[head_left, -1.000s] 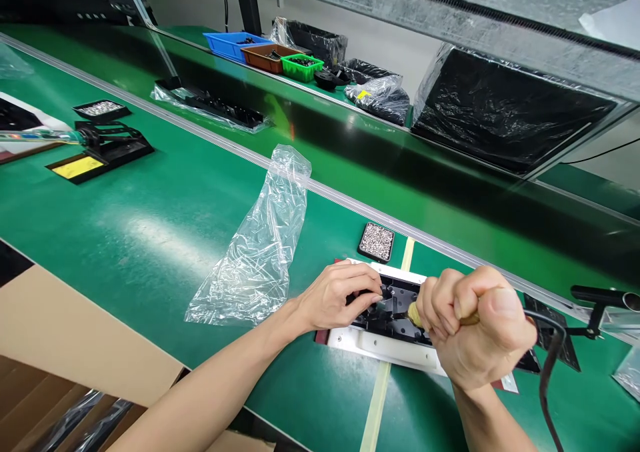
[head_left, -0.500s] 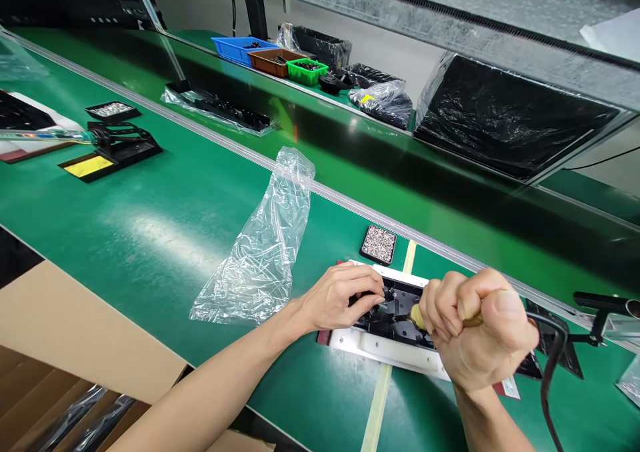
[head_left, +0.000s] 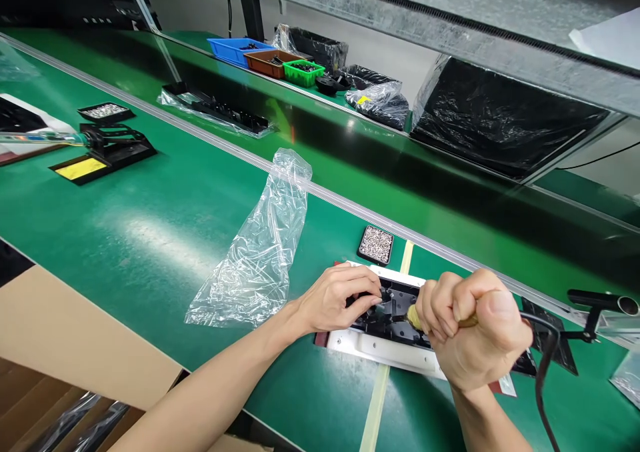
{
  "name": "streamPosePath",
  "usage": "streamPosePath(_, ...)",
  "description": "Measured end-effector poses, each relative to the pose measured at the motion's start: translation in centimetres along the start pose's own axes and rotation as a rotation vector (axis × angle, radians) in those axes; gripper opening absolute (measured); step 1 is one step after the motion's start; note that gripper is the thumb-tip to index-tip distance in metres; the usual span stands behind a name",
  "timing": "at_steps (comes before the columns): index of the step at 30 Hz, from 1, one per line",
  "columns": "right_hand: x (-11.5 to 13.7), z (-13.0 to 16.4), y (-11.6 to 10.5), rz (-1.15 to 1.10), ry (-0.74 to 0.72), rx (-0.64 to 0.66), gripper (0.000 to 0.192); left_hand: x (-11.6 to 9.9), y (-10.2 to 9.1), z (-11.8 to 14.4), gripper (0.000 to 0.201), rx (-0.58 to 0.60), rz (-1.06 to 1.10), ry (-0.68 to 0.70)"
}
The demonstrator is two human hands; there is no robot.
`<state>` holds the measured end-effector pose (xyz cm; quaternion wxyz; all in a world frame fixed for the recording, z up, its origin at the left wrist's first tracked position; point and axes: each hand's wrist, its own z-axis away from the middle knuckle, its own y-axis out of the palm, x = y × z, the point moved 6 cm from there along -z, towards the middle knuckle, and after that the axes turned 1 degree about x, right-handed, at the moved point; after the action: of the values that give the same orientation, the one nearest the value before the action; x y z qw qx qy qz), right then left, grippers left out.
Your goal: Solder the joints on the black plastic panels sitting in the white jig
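My right hand (head_left: 473, 329) is closed in a fist around a yellow-handled tool (head_left: 414, 317), a dark cord (head_left: 540, 385) trailing from behind it, over the black part (head_left: 401, 302) that sits in the white fixture (head_left: 385, 349) on the green bench (head_left: 310, 392). My left hand (head_left: 345, 297) is at that part's left end, thumb and fingers curled with a narrow gap (whether they pinch anything, I can't tell). Just beyond the fixture sits a tray of small metal pieces (head_left: 376, 244), and a clear plastic bag (head_left: 255, 252) lies to the left
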<state>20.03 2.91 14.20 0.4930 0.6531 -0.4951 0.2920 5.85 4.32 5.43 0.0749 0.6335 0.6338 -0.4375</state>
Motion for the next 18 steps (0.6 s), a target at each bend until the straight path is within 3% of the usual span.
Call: streamPosePath(18, -0.37, 0.38, 0.63, -0.005, -0.014, 0.02, 0.044, 0.56, -0.19, 0.78, 0.008, 0.031, -0.001, -0.031)
